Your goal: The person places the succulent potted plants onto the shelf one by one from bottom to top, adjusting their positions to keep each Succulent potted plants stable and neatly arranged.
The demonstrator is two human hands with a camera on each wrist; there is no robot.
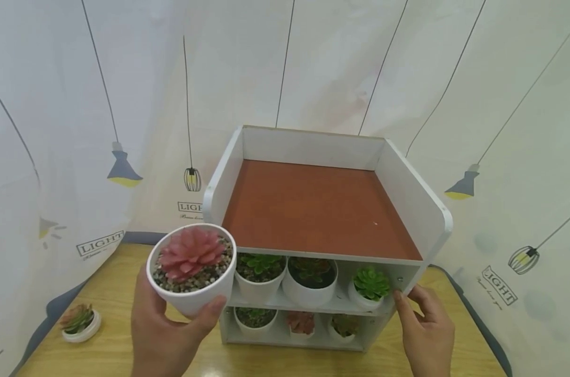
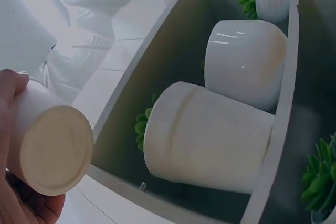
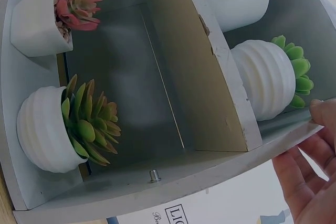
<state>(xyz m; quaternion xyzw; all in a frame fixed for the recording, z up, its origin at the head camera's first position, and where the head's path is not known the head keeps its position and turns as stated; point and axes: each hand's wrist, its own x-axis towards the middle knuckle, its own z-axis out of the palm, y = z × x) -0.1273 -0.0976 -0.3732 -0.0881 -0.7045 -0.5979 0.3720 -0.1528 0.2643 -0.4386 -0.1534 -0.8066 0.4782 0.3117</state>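
My left hand (image 1: 171, 324) grips a white pot with a pink succulent (image 1: 192, 254) and gravel, held up in front of the shelf's left side. In the left wrist view the pot's round base (image 2: 56, 150) faces the camera. At the right, my right hand (image 1: 423, 324) pinches the side panel of the white shelf unit (image 1: 414, 209), thumb inside and fingers outside. Beside that thumb sits a bright green succulent (image 1: 371, 283) in a ribbed pot (image 3: 265, 80). On the same upper shelf are two larger white pots, one in the middle (image 1: 310, 288) and one at left (image 1: 261, 283).
Three potted plants stand on the lower shelf, among them a red succulent (image 1: 301, 322) and a brownish-green one (image 1: 344, 325). The unit has a brown top board (image 1: 317, 207) with raised sides. A small potted succulent (image 1: 79, 322) stands at the left on the wooden table (image 1: 105, 293).
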